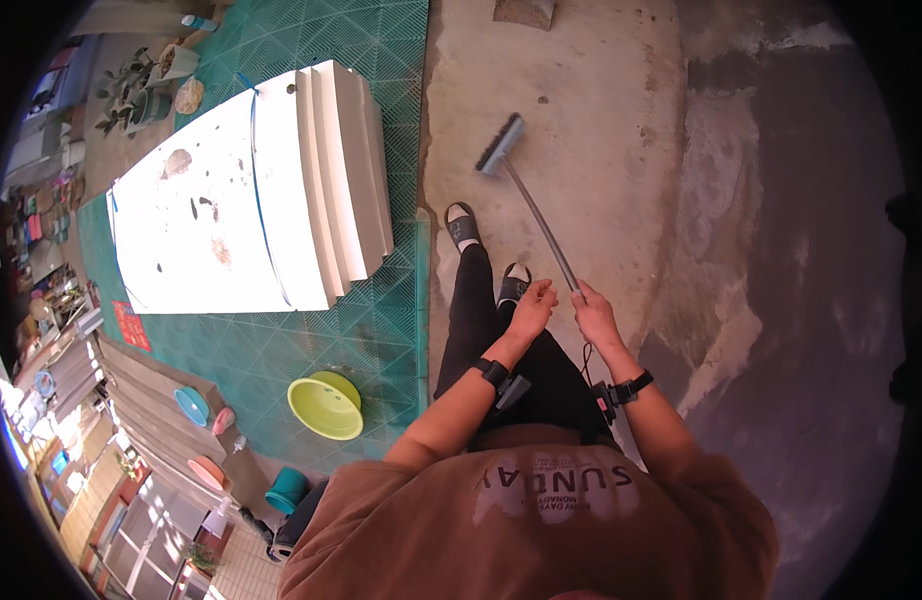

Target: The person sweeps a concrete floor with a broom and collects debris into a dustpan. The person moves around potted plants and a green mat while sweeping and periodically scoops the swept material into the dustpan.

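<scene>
My right hand (pixel 595 318) is closed around the upper end of the grey pole of a floor brush (pixel 537 213). The pole runs forward and to the left, and its wide head (pixel 501 144), with dark bristles along one side, is over the bare concrete floor (pixel 596 97). Whether the bristles touch the floor cannot be told. My left hand (pixel 534 306) is beside the pole's end, apart from it, with its fingers partly bent and nothing visible in them. Both wrists wear black straps with small devices.
To the left, a strapped stack of white boards (pixel 206 217) lies on green floor matting (pixel 386 337). A yellow-green basin (pixel 326 406) stands nearer me, with a teal bucket (pixel 286 490) behind it. Potted plants (pixel 150 105) are at the upper left. My slippered feet are near the brush.
</scene>
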Available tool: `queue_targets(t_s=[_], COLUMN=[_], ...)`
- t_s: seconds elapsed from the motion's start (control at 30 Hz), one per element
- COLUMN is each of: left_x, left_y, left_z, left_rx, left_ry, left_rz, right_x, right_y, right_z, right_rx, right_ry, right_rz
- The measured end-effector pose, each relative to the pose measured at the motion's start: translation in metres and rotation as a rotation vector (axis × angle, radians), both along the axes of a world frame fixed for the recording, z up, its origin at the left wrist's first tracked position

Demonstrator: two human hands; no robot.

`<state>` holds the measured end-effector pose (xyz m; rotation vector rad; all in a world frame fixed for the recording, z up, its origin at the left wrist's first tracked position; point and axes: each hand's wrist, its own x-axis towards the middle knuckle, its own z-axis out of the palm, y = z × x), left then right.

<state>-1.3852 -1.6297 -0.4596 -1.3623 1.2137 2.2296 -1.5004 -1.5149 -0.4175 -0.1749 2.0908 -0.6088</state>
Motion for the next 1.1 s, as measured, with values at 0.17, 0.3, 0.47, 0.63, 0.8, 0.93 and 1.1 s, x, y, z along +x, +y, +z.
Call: queue_targets(t_s=[0.17,0.3,0.47,0.63,0.8,0.93,1.1], left_x=[0.005,0.038,0.048,0.019,-0.001,-0.021,-0.062], left_y=[-0.074,-0.134,-0.166,-0.185,-0.189,-0.195,-0.212], left_z=[-0.009,-0.016,-0.012,-0.003,-0.004,-0.001,0.018], left_rx=[0.057,0.07,0.124,0.19,0.198,0.175,0.1], left_ry=[-0.055,-0.084,-0.191,-0.09,-0.11,-0.137,-0.182], left_rz=[0.101,0.124,0.148,0.15,0.211,0.226,0.356], right_x=[-0.081,-0.145,-0.135,-0.123,-0.127,-0.18,-0.266], right_y=[-0.133,-0.122,0.004,0.01,-0.107,-0.224,-0.245], right_z=[-0.112,-0.103,-0.039,-0.008,0.027,-0.034,-0.091], right_rx=[-0.033,0.106,0.37,0.379,0.203,0.093,0.217], right_ry=[0.083,-0.381,-0.337,-0.197,-0.088,0.012,-0.205], right_rz=[0.396,-0.15,-0.573,-0.638,-0.092,0.389,0.032])
